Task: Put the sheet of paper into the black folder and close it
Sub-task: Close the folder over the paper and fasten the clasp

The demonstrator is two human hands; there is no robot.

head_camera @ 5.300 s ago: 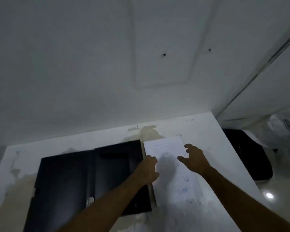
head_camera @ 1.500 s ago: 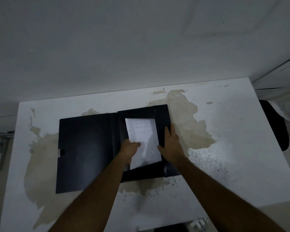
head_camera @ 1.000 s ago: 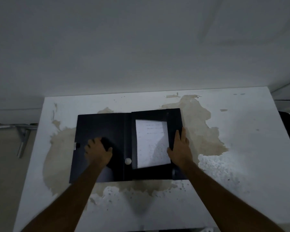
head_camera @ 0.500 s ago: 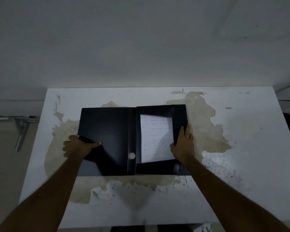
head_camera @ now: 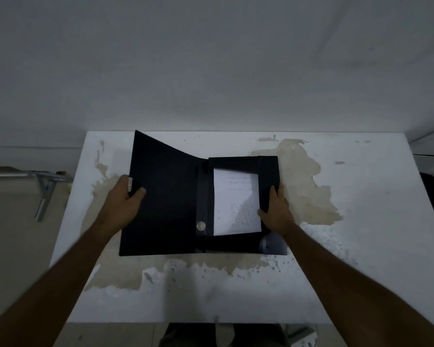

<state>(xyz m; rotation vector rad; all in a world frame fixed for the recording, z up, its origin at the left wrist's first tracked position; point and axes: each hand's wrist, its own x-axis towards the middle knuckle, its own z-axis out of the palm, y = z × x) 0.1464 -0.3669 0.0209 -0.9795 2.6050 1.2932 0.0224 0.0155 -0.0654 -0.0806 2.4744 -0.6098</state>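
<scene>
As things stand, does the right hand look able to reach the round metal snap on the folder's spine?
Probably yes. The right hand rests flat on the folder's right half beside the sheet of paper; the snap lies uncovered just across the sheet, and the cover lifted by the left hand has not come over it.

The single head-worn camera looked forward and steeply down from above the near edge of the white table, facing the wall behind its far edge. It sat close enough that both forearms entered from the bottom corners, and its wide lens took in all four table edges, with floor showing past the left edge.
</scene>
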